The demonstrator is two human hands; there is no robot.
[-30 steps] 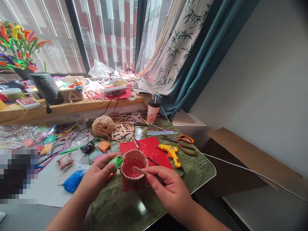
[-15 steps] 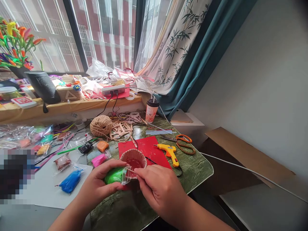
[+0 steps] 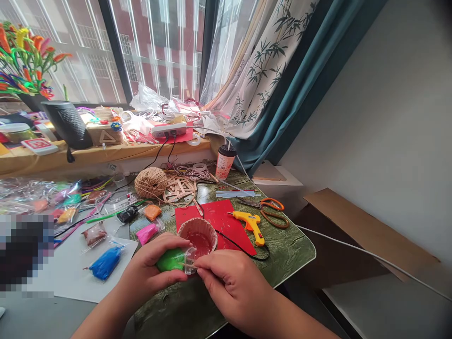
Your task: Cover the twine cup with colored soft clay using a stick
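Clear bag of green clay [image 3: 172,259]: lower centre of frame, long axis roughly crosswise, clear end towards right. Left hand [image 3: 146,266]: at bag's left, nearer, fingers above and thumb below, closed around it. Right hand [image 3: 240,282]: right of bag, fingertips pinched on slim wooden stick [image 3: 190,265], tip at clear end. Scalloped pot [image 3: 197,225]: just beyond, slightly right.

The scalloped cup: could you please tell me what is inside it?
The scalloped cup shows a reddish interior with pale specks; much of its near side cannot be seen behind the left hand, right hand and green-filled bag.
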